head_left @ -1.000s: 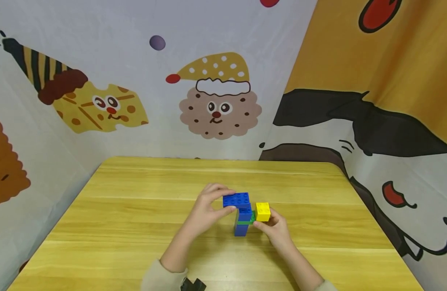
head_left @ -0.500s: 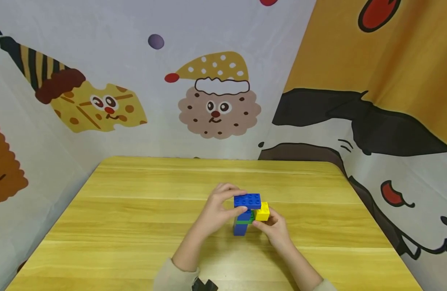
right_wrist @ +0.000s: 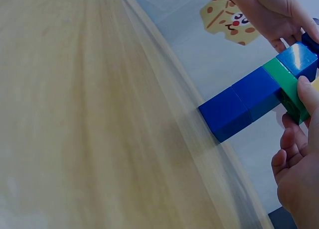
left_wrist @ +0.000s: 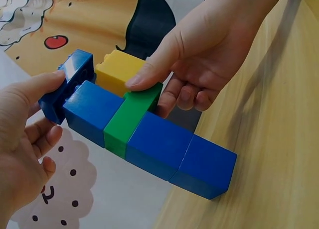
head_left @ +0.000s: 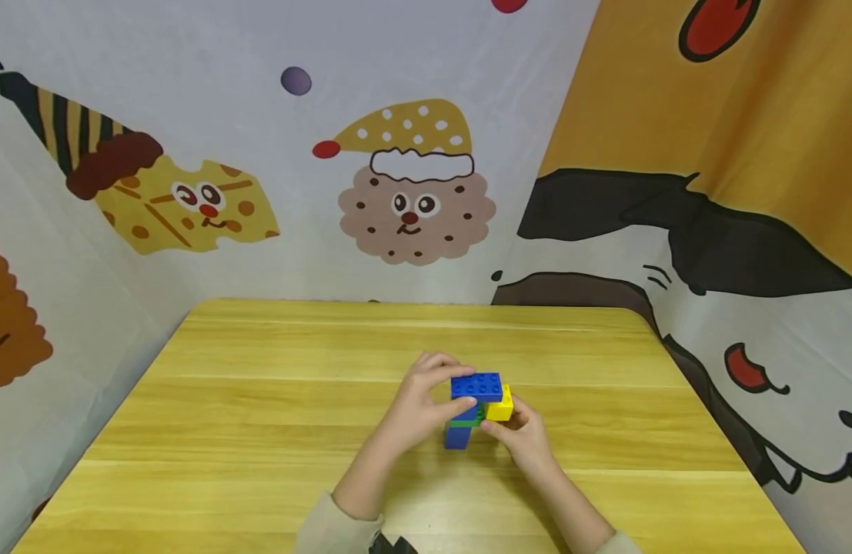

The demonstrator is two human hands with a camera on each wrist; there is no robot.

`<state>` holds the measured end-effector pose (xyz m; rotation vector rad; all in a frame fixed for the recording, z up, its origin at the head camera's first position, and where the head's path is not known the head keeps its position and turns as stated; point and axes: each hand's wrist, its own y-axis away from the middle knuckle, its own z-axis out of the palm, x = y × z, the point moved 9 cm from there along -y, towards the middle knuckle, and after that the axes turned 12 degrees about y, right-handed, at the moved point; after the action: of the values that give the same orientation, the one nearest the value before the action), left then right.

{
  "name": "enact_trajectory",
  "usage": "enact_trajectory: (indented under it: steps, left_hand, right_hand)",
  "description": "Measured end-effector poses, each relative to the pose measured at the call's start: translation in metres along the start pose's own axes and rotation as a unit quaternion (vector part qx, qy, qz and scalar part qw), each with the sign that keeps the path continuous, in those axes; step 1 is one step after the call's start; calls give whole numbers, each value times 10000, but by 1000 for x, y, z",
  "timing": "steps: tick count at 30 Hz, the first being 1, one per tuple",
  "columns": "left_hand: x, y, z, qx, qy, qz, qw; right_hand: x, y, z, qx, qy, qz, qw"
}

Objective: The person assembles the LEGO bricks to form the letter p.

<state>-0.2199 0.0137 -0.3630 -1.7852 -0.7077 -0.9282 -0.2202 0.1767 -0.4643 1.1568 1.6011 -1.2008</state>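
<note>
A tower of building blocks (head_left: 457, 438) stands upright on the table, made of blue bricks with a green brick (left_wrist: 129, 120) between them. The green brick juts to the right, and a yellow brick (head_left: 499, 405) sits on its end. My left hand (head_left: 420, 396) pinches a long blue brick (head_left: 476, 386) between thumb and fingers. That brick lies across the tower's top and over the yellow brick's edge; some studs below show in the left wrist view. My right hand (head_left: 529, 440) grips the tower at the green and yellow bricks, thumb (right_wrist: 306, 92) on the near side.
The wooden table (head_left: 225, 431) extends around the tower on all sides. Behind it hangs a cloth (head_left: 259, 46) printed with cartoon figures. A black device (head_left: 391, 545) is at the left sleeve (head_left: 339, 527).
My left hand has carried the long blue brick to the right, and lately slightly down, from the tower's left to over its top. My right hand has stayed nearly still at the tower.
</note>
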Motion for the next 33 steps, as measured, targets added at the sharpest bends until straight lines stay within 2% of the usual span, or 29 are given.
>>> enact_trajectory:
  steps: [6,20,28,33]
  left_hand:
    - [-3,0,3,-42,-135,12,9999]
    - [-3,-1,6,-82,-241,179,9995]
    - [-5,0,9,-76,-74,-17,9999]
    - [-4,0,9,-50,-199,-49,9998]
  right_hand:
    - [3,0,-1,38,-59,52,10000]
    - [1,0,-1,43,-164,-131,9998]
    - [2,0,-2,98,-82,-64,9999]
    - [2,0,-2,116,-77,-71,9999]
